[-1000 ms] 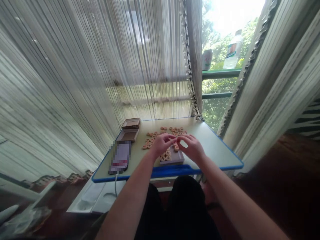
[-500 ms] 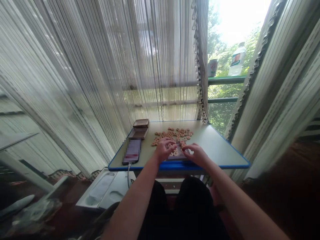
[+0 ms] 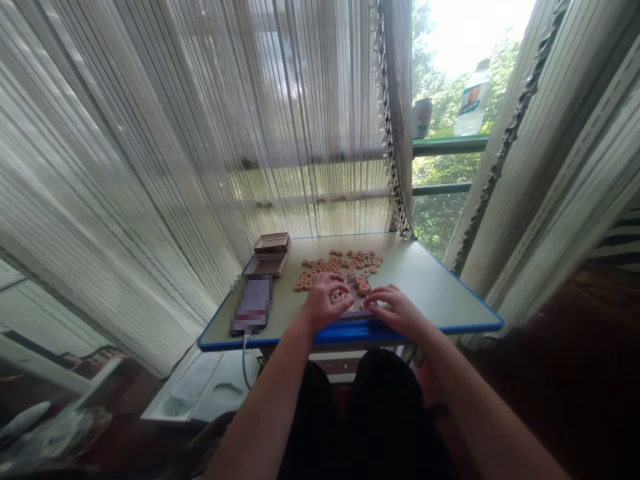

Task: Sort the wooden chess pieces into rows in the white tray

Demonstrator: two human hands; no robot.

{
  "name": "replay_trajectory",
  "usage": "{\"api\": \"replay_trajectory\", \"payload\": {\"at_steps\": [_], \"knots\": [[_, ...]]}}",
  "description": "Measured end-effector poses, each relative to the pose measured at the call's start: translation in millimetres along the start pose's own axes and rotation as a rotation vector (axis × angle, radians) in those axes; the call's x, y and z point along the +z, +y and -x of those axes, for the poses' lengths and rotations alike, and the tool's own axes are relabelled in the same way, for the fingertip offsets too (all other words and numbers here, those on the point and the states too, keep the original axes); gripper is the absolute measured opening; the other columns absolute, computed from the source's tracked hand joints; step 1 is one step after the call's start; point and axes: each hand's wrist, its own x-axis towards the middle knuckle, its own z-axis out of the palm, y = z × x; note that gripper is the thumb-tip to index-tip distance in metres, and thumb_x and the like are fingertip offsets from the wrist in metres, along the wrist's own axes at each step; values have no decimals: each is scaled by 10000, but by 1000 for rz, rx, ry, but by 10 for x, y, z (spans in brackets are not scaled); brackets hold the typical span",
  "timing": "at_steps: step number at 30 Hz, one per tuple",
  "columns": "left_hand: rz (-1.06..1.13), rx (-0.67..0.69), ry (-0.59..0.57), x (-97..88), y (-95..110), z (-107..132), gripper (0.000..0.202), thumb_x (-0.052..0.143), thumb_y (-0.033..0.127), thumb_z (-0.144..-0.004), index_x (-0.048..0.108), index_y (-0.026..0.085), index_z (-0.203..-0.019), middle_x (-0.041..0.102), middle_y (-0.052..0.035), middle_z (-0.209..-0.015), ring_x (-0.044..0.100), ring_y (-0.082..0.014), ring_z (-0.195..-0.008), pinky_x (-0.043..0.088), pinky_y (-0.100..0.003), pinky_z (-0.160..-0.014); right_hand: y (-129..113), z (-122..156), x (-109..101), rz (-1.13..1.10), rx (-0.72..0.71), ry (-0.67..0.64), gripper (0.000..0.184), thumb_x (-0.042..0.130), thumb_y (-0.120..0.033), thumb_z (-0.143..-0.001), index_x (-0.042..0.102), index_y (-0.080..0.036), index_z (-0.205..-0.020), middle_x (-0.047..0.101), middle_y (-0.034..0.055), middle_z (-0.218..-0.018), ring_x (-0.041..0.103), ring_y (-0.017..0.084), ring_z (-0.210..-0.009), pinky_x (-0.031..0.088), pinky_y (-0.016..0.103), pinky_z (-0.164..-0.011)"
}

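A shallow open box (image 3: pixel 358 312) lies at the near edge of the table, with round wooden xiangqi pieces (image 3: pixel 340 297) in its left part. My left hand (image 3: pixel 324 303) curves over that side, fingers spread and apart, partly covering the pieces. At the box's right side, my right hand (image 3: pixel 393 308) has thumb and fingertips around a xiangqi piece (image 3: pixel 363 305), mostly hidden by the fingers. Just above those fingertips sit more pieces with red characters (image 3: pixel 363 289). Many loose pieces (image 3: pixel 333 265) are scattered beyond the box.
The table (image 3: pixel 425 287) has a blue rim. On its left lie a phone (image 3: pixel 253 303) with a cable and two shallow brown trays (image 3: pixel 269 265). Fringed curtains (image 3: pixel 310 120) hang behind. A bottle (image 3: pixel 474 100) and a can (image 3: pixel 423 118) stand on the window rail.
My right fingertips have come down from the upper pieces to a lower spot in the box. My left hand stays over the left pieces. The camera view has shifted slightly.
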Motion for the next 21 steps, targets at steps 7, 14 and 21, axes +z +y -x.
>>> {"api": "replay_trajectory", "payload": {"at_steps": [7,14,21], "knots": [[-12,17,-50,-26,72,21,183,617,372,-728,685,207,-768,577,-56,-1052,454,-229,-1077,339,-370,-979,8,19,56,66,-18,-31,186,543,-264,-787,713,-256,-863,664,39,-915,527,194,-882,417,335,-811],[7,27,-27,-8,39,27,177,624,367,-726,682,204,-762,573,-54,-1046,459,-227,-1064,344,-373,-966,8,62,65,132,-57,44,216,532,-289,-802,703,-247,-926,651,55,-936,527,190,-867,426,339,-808],[13,9,5,6,8,18,159,632,356,-721,684,209,-754,580,-47,-1028,464,-226,-1059,349,-374,-959,1,55,96,211,-61,64,217,529,-315,-808,705,-259,-921,666,48,-901,524,194,-838,440,335,-773]]}}
